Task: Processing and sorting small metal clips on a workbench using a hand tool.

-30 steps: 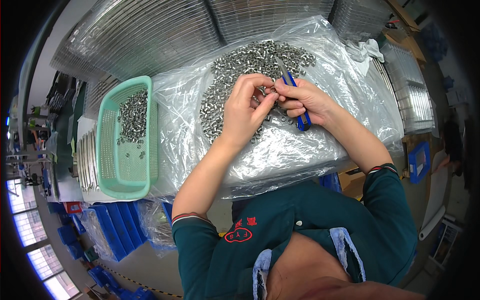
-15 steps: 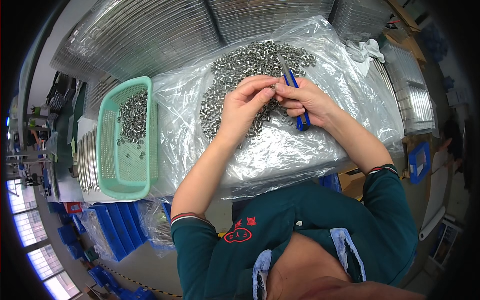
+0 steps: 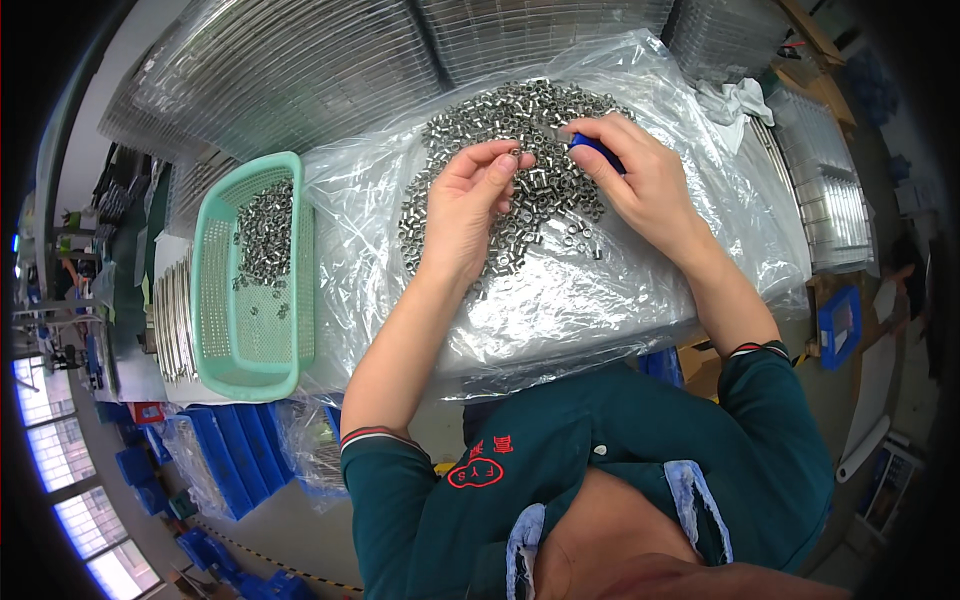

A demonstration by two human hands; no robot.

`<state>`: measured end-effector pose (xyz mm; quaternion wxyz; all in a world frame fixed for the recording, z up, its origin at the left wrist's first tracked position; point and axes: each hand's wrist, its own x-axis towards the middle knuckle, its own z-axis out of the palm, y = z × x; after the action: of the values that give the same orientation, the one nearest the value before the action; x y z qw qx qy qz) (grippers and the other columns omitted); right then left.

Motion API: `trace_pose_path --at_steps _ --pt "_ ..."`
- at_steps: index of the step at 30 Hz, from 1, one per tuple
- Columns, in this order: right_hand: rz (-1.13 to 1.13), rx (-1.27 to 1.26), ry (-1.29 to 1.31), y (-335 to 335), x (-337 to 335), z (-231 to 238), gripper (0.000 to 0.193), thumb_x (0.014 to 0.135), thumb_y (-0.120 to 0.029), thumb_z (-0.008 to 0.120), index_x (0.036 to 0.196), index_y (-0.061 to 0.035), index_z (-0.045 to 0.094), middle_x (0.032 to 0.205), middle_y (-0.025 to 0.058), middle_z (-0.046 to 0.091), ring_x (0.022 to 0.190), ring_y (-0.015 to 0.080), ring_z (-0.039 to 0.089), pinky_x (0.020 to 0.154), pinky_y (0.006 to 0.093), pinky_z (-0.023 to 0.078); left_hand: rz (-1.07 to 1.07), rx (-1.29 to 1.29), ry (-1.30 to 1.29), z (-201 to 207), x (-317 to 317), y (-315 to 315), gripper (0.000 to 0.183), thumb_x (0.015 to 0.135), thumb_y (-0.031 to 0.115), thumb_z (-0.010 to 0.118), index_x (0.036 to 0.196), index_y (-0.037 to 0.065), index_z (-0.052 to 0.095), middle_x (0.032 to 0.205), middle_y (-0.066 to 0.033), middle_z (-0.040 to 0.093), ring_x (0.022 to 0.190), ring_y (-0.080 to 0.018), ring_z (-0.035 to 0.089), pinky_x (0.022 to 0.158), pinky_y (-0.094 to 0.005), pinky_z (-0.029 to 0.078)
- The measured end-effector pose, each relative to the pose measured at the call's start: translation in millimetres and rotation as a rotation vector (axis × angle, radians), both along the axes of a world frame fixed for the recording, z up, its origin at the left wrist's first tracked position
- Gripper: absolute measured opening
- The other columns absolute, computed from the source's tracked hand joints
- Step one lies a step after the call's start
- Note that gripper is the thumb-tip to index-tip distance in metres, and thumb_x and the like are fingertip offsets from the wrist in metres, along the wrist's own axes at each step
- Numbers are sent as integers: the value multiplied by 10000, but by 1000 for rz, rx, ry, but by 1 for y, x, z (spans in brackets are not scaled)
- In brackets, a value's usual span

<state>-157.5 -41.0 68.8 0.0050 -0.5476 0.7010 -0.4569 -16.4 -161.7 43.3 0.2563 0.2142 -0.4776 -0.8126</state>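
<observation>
The left hand [image 3: 462, 212] was held above the near left part of a heap of short silvery rings [image 3: 545, 105], its thumb and index finger pinching one small metal ring [image 3: 515, 153] at their tips, the other fingers curled in beneath. The right hand [image 3: 645, 180] was bent around a blue cutter [image 3: 598, 150], the handle gripped between thumb and fingers and partly covered by them; how far its blade stuck out could not be told. The two hands were apart, and rings of the heap showed in the gap between their fingertips

The heap was spread on a crumpled, shiny clear plastic sheet [image 3: 610, 300], with a few loose rings lying just off its near edge, between the two forearms. To the left, beside the sheet, stood a pale green mesh basket [image 3: 306, 300]; a smaller pile of metal pieces [image 3: 265, 230] lay toward its far end, with a few strays nearer the person. Thin metal strips [image 3: 175, 325] lay side by side just left of the basket. Stacked clear trays [image 3: 280, 75] rose along the far side, a white cloth [image 3: 735, 105] lay rumpled at the far right, and blue bins [image 3: 220, 460] stood lower down at the left
</observation>
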Motion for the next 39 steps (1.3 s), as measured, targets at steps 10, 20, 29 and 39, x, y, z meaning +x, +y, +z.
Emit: trace_pose_path --at_steps 10,20,29,39 --pt "56 0 304 1 -4 0 189 780 -241 615 924 -123 647 707 20 560 666 181 559 569 291 441 46 -127 16 -2 -1 -1 178 828 125 604 989 50 588 866 -27 622 665 -26 480 582 -162 376" --pt "-43 -72 480 2 0 -1 192 737 -265 648 894 -154 665 690 -21 557 629 142 549 540 274 434 252 -580 -59 -3 -1 6 141 800 57 623 933 19 645 862 -44 630 755 -64 555 694 -187 437" --pt "28 -264 81 1 -6 1 193 817 -247 590 954 -123 647 702 -2 548 579 102 490 510 224 396 -56 83 -39 -2 -2 -4 241 859 155 562 1054 16 586 906 -77 632 640 -36 473 572 -162 402" --pt "452 42 -1580 1 -8 -3 321 885 -342 503 890 -24 543 703 -27 483 419 -22 291 342 111 220 -111 186 45 -1 0 -5 231 846 125 573 1061 42 564 951 -69 617 660 -33 484 571 -160 402"
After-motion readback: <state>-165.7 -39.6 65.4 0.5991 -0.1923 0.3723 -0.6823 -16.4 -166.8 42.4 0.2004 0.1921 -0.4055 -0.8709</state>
